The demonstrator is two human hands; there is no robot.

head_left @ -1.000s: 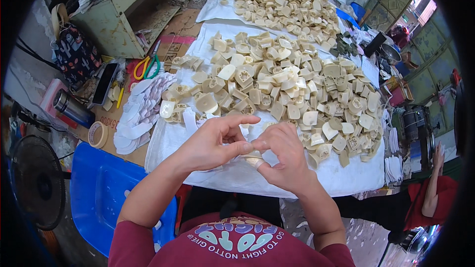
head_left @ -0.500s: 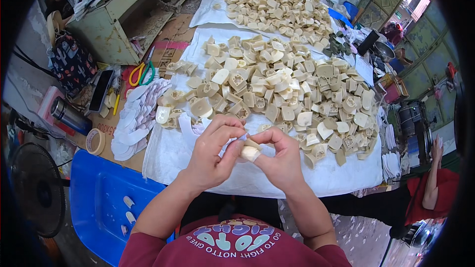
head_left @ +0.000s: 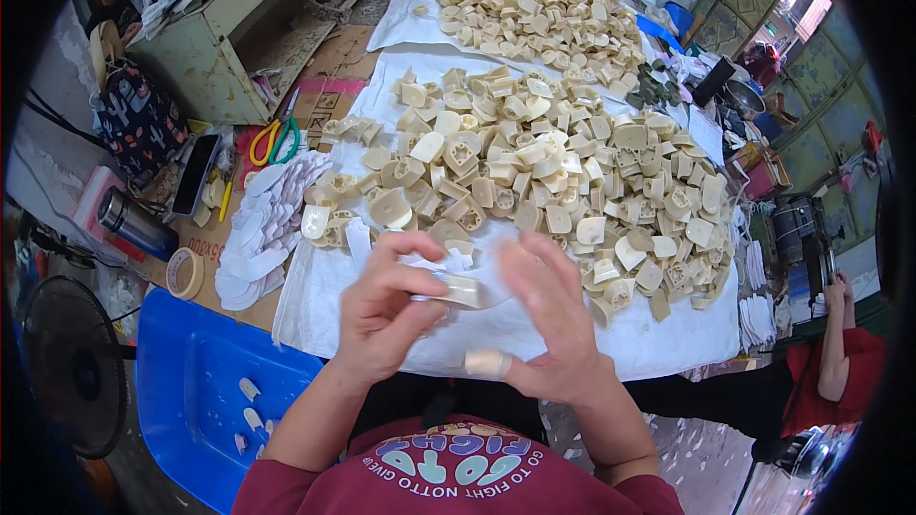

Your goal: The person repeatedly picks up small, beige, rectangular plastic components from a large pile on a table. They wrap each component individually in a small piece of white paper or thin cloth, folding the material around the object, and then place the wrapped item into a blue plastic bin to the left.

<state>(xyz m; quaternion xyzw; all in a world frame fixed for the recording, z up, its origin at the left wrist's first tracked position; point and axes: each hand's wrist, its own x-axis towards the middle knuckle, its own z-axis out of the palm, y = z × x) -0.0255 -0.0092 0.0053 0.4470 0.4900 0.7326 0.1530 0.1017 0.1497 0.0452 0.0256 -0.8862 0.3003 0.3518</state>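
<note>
My left hand [head_left: 386, 310] pinches a cream plastic shoe heel [head_left: 464, 292] between thumb and fingers, just above the white cloth [head_left: 329, 300]. To its right, my right hand [head_left: 549, 310] is off the heel with fingers spread, the fingertips smeared by motion. Beige tape [head_left: 488, 362] wraps its thumb. Small white cut pieces [head_left: 359, 240] lie on the cloth beyond my left hand. A large heap of similar cream heels [head_left: 534, 162], some showing hollow ribbed sides, covers the cloth in front of both hands.
At left lie stacked white cutouts [head_left: 262, 229], scissors [head_left: 277, 138], a tape roll [head_left: 184, 274] and a dark flask [head_left: 138, 224]. A blue tub [head_left: 181, 353] with several heels stands below the table edge. A second heap [head_left: 539, 19] lies farther back. A person in red [head_left: 844, 372] works at right.
My right hand has let go of the heel and moved away, its fingers opening. The heel stays in my left hand, now turned lengthwise. The person at far left has raised their head.
</note>
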